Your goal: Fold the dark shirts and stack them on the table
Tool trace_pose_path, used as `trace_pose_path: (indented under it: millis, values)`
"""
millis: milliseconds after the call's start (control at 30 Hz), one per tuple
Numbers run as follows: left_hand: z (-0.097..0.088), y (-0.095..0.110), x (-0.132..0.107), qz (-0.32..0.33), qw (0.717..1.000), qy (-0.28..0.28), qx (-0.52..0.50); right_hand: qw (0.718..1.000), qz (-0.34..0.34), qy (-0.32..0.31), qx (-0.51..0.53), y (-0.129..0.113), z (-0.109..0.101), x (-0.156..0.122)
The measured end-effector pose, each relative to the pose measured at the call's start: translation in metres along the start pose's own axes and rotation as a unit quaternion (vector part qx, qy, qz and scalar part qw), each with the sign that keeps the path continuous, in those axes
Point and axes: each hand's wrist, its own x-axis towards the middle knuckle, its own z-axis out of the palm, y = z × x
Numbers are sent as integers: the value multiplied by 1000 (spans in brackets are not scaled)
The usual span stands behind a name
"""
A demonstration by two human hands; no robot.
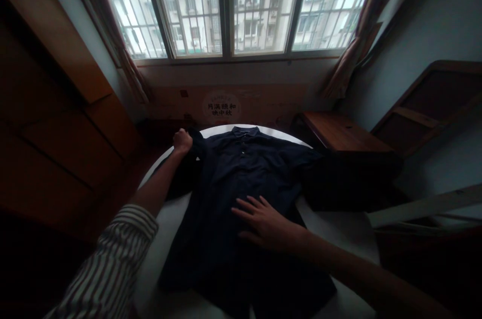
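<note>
A dark navy collared shirt (241, 173) lies spread face up on a round white table (169, 218), collar toward the window. My left hand (183, 141) is closed in a fist at the shirt's left shoulder and sleeve, gripping the cloth. My right hand (263, 221) lies flat on the shirt's middle with the fingers spread. The left arm wears a striped sleeve pushed up to the elbow.
A wooden side table (339, 133) stands at the back right, with a dark cloth (350, 178) draped beside the shirt. A cardboard box (226, 106) sits under the barred window. A wooden wardrobe (56, 123) fills the left. A wooden frame (433, 103) leans at right.
</note>
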Motion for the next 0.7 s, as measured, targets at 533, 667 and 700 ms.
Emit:
trace_pose_path:
  millis: [533, 667, 700]
  values:
    - [-21, -133, -298, 503, 846, -156, -86, 936, 15, 347, -57, 1, 104, -177]
    - [-4, -153, -305, 525, 843, -85, -79, 952, 5, 297, -74, -3, 96, -166]
    - [0, -157, -305, 525, 844, -76, -80, 956, -1, 284, -78, -3, 95, -164]
